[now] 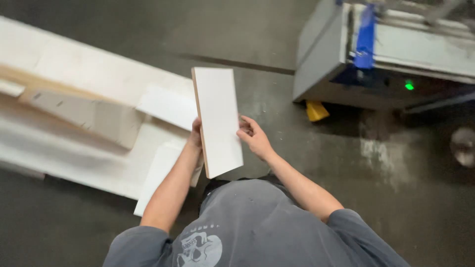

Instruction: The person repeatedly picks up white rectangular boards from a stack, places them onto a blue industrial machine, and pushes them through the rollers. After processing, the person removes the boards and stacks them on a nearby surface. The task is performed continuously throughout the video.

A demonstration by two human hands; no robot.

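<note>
White panel held upright between both hands.

The white rectangular panel [218, 118] shows a bare wood edge toward the left hand [196, 134], which grips it from behind, mostly hidden; the right hand [253, 138] clasps its opposite edge. Blurred white boards [74, 99] lie on the floor [297, 173] beyond the left hand.

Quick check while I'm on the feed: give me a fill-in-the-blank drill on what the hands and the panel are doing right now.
1. The white panel is held by ____ hands, the left hand on one long edge and the right hand on the other.
2. The light on the grey machine glows ____.
3. The wedge on the floor under the machine's corner is ____.
4. The stack of white boards lies on the person's ____ side.

Missing words: both; green; yellow; left
</note>
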